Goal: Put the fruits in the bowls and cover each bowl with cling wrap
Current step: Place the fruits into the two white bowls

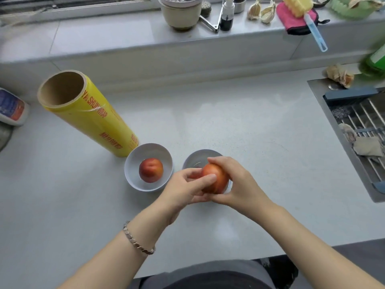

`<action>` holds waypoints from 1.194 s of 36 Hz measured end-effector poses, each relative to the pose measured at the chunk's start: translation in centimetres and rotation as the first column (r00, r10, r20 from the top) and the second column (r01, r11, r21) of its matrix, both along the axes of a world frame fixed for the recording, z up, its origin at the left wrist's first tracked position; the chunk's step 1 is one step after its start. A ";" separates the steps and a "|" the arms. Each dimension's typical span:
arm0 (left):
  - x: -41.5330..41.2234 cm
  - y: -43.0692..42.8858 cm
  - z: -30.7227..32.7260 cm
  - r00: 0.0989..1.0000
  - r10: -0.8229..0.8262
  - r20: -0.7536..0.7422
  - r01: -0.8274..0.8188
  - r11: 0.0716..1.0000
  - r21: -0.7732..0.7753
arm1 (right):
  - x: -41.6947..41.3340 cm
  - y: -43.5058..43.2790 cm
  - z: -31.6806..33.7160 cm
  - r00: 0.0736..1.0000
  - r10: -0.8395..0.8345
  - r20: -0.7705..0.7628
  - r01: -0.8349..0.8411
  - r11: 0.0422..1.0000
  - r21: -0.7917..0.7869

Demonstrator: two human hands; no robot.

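Two white bowls stand side by side on the grey counter. The left bowl [133, 163] holds one red-orange peach [150, 169]. Over the right bowl [196, 158] both hands hold a second peach [215, 180]: my left hand [185, 188] grips it from the left, my right hand [237, 184] cups it from the right and above. Most of the right bowl is hidden behind the hands, and its inside cannot be seen. A big yellow roll of cling wrap [87, 113] stands upright behind the left bowl.
A steel sink [354, 130] with a drying rack and rags fills the right side. The raised ledge at the back carries a pot [180, 13], a spray bottle, garlic and a pink cloth. A labelled container [11, 106] sits at the left edge.
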State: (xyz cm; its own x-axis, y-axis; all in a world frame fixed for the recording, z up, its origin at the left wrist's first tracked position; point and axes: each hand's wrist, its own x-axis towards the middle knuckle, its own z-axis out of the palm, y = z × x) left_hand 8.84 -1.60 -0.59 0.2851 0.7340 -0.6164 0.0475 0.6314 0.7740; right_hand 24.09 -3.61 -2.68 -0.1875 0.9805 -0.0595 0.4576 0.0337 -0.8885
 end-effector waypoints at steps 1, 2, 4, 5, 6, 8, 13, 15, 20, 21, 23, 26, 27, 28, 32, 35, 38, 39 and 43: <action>0.0 -0.1 -0.2 1.000 0.002 0.006 -0.002 1.000 0.009 | 0.3 0.0 0.1 1.000 0.028 0.000 -0.028 0.999 -0.042; -0.1 -0.2 -0.4 1.000 -0.004 0.011 0.004 1.000 0.024 | 0.7 0.0 0.2 0.998 0.049 -0.032 -0.053 0.992 -0.119; -0.1 -0.2 -0.9 0.999 -0.046 0.012 0.046 0.997 0.066 | 1.6 0.1 0.5 0.982 0.050 -0.182 -0.105 0.947 -0.305; -0.2 -0.1 -1.0 0.997 -0.077 -0.005 0.077 0.993 0.093 | 2.0 0.1 0.7 0.969 0.040 -0.244 -0.131 0.920 -0.370; -0.2 -0.1 -1.0 0.993 -0.111 -0.033 0.114 0.986 0.119 | 2.4 0.2 0.8 0.964 0.041 -0.262 -0.148 0.902 -0.404; -0.1 0.1 -1.2 0.978 -0.179 -0.105 0.193 0.972 0.136 | 2.9 0.5 0.8 0.968 0.045 -0.248 -0.151 0.891 -0.428; 0.3 0.5 -1.5 0.968 -0.230 -0.100 0.238 0.968 0.083 | 3.3 0.7 -0.4 0.990 0.016 -0.141 -0.075 0.902 -0.424; -0.1 1.2 -2.8 0.883 -0.256 -0.394 0.368 0.898 0.242 | 3.4 0.9 -1.6 1.000 -0.013 -0.007 0.010 0.933 -0.360; -0.6 2.6 -6.7 0.533 -0.119 -0.837 0.730 0.565 0.384 | 3.3 3.0 -3.4 0.966 0.010 0.258 0.022 0.993 -0.120; -0.5 2.7 -7.2 0.459 -0.153 -0.875 0.789 0.523 0.323 | 3.1 3.4 -3.6 0.961 0.050 0.272 -0.019 0.993 -0.114; -0.2 2.9 -8.3 0.330 -0.189 -0.925 0.855 0.476 0.208 | 2.5 3.9 -4.0 0.938 0.139 0.319 -0.106 0.987 -0.121; -0.1 2.9 -9.2 0.337 -0.140 -0.931 0.859 0.450 0.244 | 1.7 4.2 -5.0 0.879 0.223 0.423 -0.219 0.974 -0.057; -0.2 2.8 -9.4 0.378 -0.094 -0.921 0.843 0.446 0.300 | 1.5 4.3 -5.4 0.851 0.240 0.467 -0.252 0.967 -0.037; -0.4 2.7 -9.8 0.416 -0.068 -0.907 0.825 0.447 0.346 | 1.5 4.4 -5.7 0.823 0.245 0.513 -0.270 0.962 -0.028; -0.8 2.3 -10.3 0.568 -0.076 -0.820 0.725 0.517 0.455 | 0.9 4.7 -6.2 0.716 0.260 0.648 -0.272 0.959 -0.084; -1.1 2.1 -10.4 0.604 -0.112 -0.789 0.695 0.559 0.452 | 0.4 5.2 -6.8 0.732 0.330 0.596 -0.281 0.943 -0.177; -1.3 2.1 -10.3 0.619 -0.111 -0.777 0.675 0.582 0.455 | 0.5 5.5 -7.0 0.681 0.442 0.584 -0.323 0.897 -0.302; -1.4 2.0 -10.3 0.623 -0.111 -0.774 0.674 0.578 0.460 | 0.5 5.4 -7.0 0.658 0.460 0.596 -0.338 0.888 -0.311; -1.6 2.2 -10.1 0.611 -0.129 -0.781 0.685 0.580 0.440 | 0.3 4.8 -6.9 0.642 0.422 0.640 -0.338 0.905 -0.258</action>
State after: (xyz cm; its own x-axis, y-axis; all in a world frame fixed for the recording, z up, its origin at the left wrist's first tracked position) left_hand 7.28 0.57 -10.74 0.4330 0.8848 -0.1724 0.7686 -0.2624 0.5835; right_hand 24.39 1.21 -9.60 -0.4107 0.8114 -0.4159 0.8939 0.2686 -0.3588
